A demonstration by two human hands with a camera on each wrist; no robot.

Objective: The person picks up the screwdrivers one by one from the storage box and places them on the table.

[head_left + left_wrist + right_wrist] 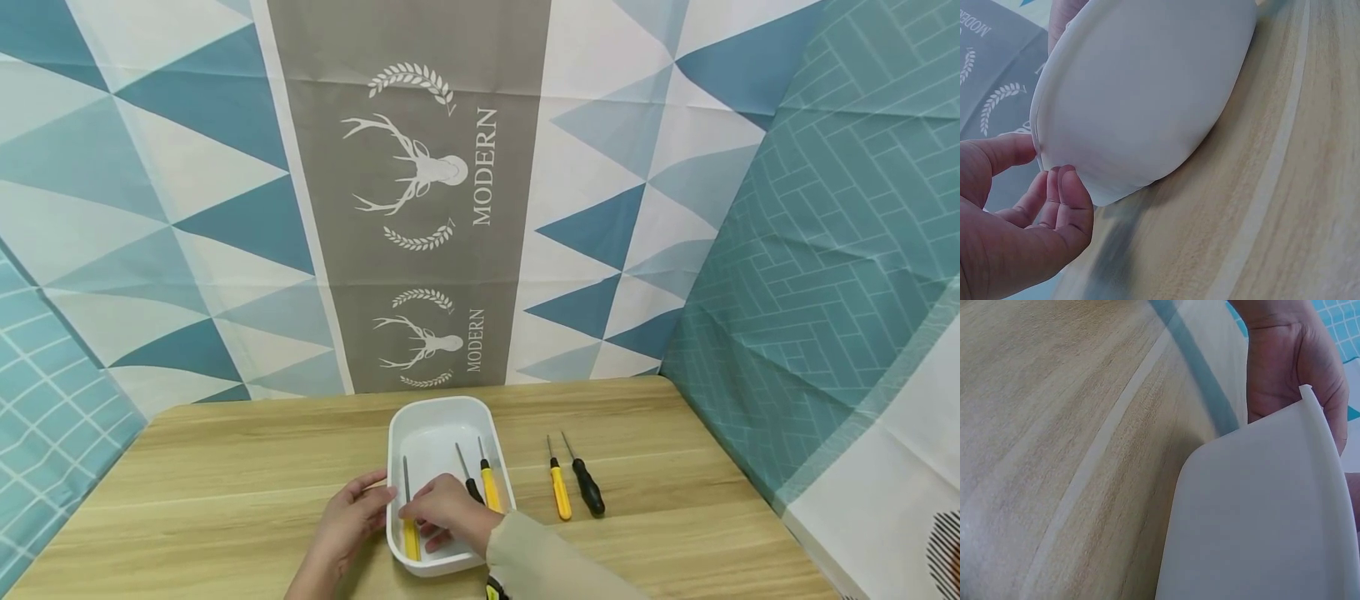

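Note:
A white rectangular tray [442, 410] with rounded corners stands on the wooden table. My left hand [351, 521] holds its left rim; in the left wrist view the fingers [1075, 200] pinch at the edge. My right hand [447, 508] reaches into the tray, its fingertips pinching a yellow-handled screwdriver [412, 542] by the left wall, around where handle meets shaft. Along the tray's right side lie a black-handled screwdriver [472, 487] and another yellow-handled screwdriver [490, 487], their lower ends partly hidden by the right hand. In the right wrist view the tray wall [1260, 512] hides the right fingers.
To the right of the tray, a yellow screwdriver [560, 492] and a black screwdriver [588, 487] lie side by side on the table [675, 500]. A small black-and-yellow object [495, 588] shows partly below the right sleeve [540, 554]. Patterned cloth [412, 250] hangs behind the table.

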